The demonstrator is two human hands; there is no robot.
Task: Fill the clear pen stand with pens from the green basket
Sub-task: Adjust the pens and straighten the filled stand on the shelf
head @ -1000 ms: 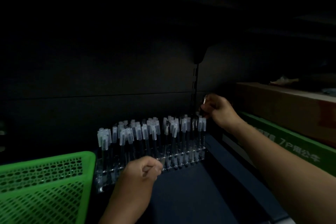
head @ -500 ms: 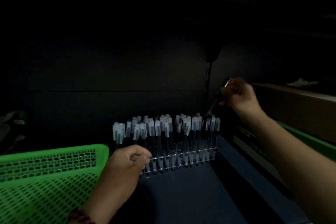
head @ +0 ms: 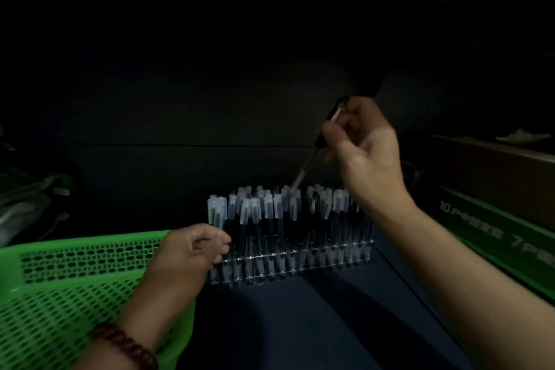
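Judging from the head view, which is the only one given, the main risk lies at the pen (head: 302, 173). It is pinched between the thumb and curled fingers of the right hand (head: 365, 156) and held at a slant, its lower end among the cap tops of the back rows of the clear pen stand (head: 300, 261). The stand is set on the dark shelf just beside the green basket (head: 75, 264) and is packed with upright capped pens (head: 270, 207). If the pen is pushed down while tilted, a neighbouring cap could be caught, or the hole missed, and the standing pens could be knocked askew. The holes are hard to make out, since the stand is clear and the light poor. The left hand (head: 192, 249) is seen at the stand's left end with fingers curled. Whether anything is gripped by it cannot be told. If the stand is not braced, it could be shoved or tipped by a sideways push. No pens can be made out in the visible part of the basket.
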